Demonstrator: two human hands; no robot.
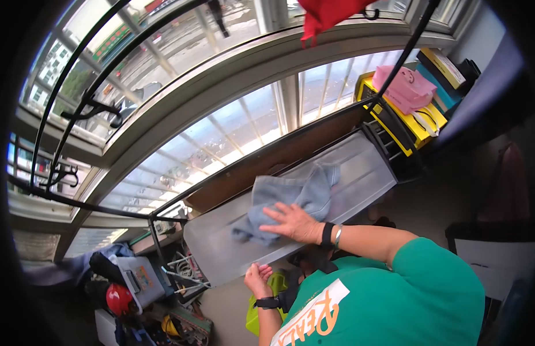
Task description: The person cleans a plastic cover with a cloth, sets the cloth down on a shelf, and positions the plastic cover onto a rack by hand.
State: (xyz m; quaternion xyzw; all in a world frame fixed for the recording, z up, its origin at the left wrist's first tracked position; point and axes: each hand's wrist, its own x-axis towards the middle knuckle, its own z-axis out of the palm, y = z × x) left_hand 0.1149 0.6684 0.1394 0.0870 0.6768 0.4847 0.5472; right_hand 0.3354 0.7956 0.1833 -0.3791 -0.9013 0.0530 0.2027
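A crumpled grey-blue cloth (pixel 308 193) lies on the translucent grey surface of a long, narrow shelf (pixel 213 251). My right hand (pixel 290 223) rests flat on the near part of the cloth, its fingers spread and not closed round it. A dark band and a light bracelet circle that wrist. Just off the shelf's near edge is my left hand (pixel 258 279), fingers curled in with nothing visible in them. Whether it touches the edge I cannot tell. Behind the left forearm shows a lime-green plastic object (pixel 253 317), mostly hidden.
Black metal rails (pixel 155 236) frame the shelf, beside a barred window (pixel 221 135). A yellow box (pixel 414 132) with a pink bag (pixel 403 89) stands at the far right end. At lower left are a grey bin (pixel 142 282), a red helmet (pixel 119 299) and tools. A red cloth (pixel 331 17) hangs above.
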